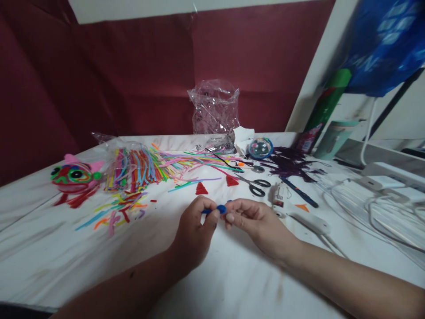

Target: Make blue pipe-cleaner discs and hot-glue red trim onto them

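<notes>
My left hand (pixel 195 230) pinches a small coiled blue pipe cleaner (pixel 221 208) between thumb and finger, over the front middle of the table. My right hand (pixel 254 220) meets it from the right, its fingertips closed on the coil's right side, where a bit of blue shows. The fingers partly hide the coil. Just beyond the hands lie two red fuzzy triangular pieces, a left one (pixel 201 189) and a right one (pixel 232 180). Black-handled scissors (pixel 257 187) rest behind my right hand.
Bundled colourful pipe cleaners (pixel 139 166) and cut scraps (pixel 124 210) lie left, beside a fuzzy fish-like figure (pixel 76 175). A clear ball with blue edging (pixel 260 148) and dark purple strips (pixel 288 161) sit behind. A utility knife (pixel 300 193), glue gun (pixel 312 222) and cables are on the right.
</notes>
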Demonstrator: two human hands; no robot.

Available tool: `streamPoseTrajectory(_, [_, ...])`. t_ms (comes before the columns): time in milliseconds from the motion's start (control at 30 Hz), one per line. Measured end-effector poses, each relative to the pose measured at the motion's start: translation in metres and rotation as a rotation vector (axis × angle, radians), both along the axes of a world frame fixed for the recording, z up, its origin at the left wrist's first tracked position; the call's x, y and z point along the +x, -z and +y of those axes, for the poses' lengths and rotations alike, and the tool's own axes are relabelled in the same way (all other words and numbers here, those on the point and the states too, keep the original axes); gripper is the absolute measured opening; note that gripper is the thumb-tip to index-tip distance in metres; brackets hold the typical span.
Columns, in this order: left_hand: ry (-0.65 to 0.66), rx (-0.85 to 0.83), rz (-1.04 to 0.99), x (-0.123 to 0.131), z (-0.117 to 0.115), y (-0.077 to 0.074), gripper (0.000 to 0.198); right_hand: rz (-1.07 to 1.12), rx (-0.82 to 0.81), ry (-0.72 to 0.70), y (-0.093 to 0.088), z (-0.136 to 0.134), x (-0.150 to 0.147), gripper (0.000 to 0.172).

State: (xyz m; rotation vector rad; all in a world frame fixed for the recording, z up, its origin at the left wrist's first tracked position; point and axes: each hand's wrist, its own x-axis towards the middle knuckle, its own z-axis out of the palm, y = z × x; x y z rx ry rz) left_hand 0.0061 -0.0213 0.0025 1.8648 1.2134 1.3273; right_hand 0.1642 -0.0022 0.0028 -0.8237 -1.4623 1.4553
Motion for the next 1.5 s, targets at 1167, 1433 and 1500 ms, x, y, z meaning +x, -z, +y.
streamPoseTrajectory(1167, [0.020, 0.089, 0.215, -0.001, 0.004, -0.002, 0.012, -0.246, 0.211, 0.050, 0.002, -0.004, 0.001, 0.027])
streamPoseTrajectory(1433, [0.019, 0.126, 0.250, 0.000, 0.002, -0.001, 0.010, -0.338, 0.288, 0.025, -0.001, -0.002, 0.005, 0.026])
streamPoseTrajectory(1500, [0.016, 0.099, 0.236, 0.000, 0.002, -0.003, 0.010, -0.350, 0.307, 0.031, 0.000, -0.001, 0.006, 0.025])
